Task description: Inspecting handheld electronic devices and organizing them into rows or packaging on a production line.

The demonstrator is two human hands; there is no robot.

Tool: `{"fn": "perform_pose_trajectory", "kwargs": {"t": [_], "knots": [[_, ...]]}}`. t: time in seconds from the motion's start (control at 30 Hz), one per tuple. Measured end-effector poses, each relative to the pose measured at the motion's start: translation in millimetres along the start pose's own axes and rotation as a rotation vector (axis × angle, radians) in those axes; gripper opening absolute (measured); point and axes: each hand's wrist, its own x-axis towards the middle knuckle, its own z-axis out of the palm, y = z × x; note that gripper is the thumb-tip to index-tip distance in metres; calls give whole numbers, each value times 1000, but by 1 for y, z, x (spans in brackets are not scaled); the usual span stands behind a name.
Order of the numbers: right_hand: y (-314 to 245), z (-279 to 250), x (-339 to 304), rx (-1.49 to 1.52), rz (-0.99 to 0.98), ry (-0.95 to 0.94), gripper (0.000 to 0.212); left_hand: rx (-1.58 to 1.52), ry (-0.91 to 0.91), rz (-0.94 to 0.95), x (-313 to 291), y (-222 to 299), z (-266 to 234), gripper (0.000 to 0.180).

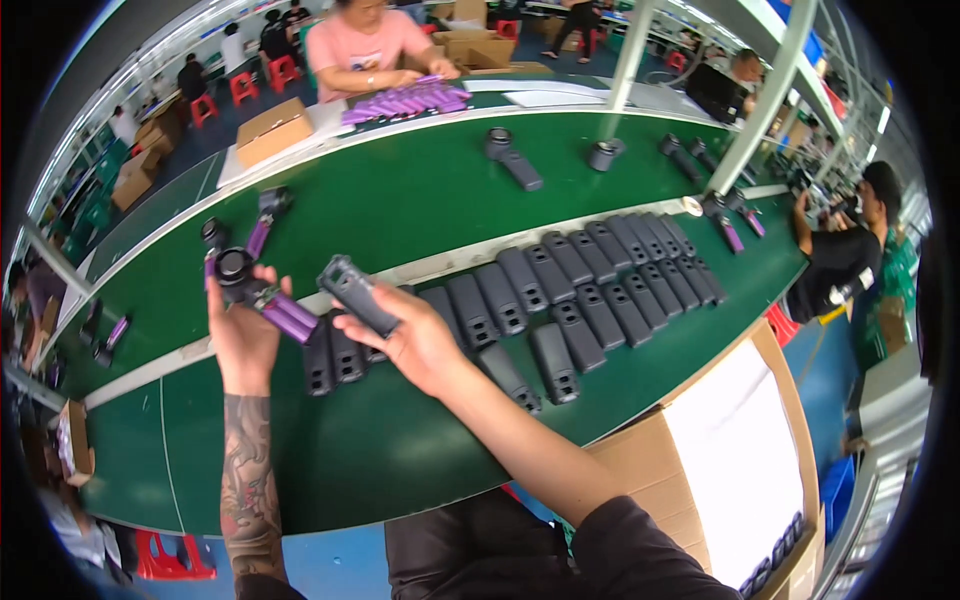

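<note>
My left hand [246, 350] is raised over the green bench, its fingers closed round a handheld device [236, 266] with a round black head. Purple battery cells [288, 316] stick out from the device toward the right. Just to the right, my right hand [425, 345] grips a dark grey handle shell [358, 298], tilted, with openings at its upper end. The shell and the battery cells are apart. Beneath and beyond my right hand, rows of similar grey handle shells [556, 362] lie on the bench; my hand and forearm hide some of them.
Beyond a pale divider runs a green belt [400, 180] carrying other devices [514, 160], some with purple cells. Across it, a person handles purple cells [410, 100]. An open carton [640, 465] stands at the near right. Another person works at the far right, by a white post [765, 110].
</note>
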Motion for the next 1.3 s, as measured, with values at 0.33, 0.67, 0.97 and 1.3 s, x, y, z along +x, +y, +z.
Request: {"fn": "perform_pose_trajectory", "kwargs": {"t": [0.33, 0.67, 0.97, 1.3], "knots": [[35, 21, -8, -1297, -592, -41, 46, 113, -14, 60, -44, -42, 36, 54], [45, 22, -13, -1434, -766, -79, 49, 382, -88, 161, -54, -48, 38, 36], [16, 14, -13, -1089, -132, -71, 56, 659, -245, 108, -67, -44, 64, 56], [26, 24, -20, -1213, -404, 15, 66, 1013, -272, 94, -74, -58, 59, 52]]}}
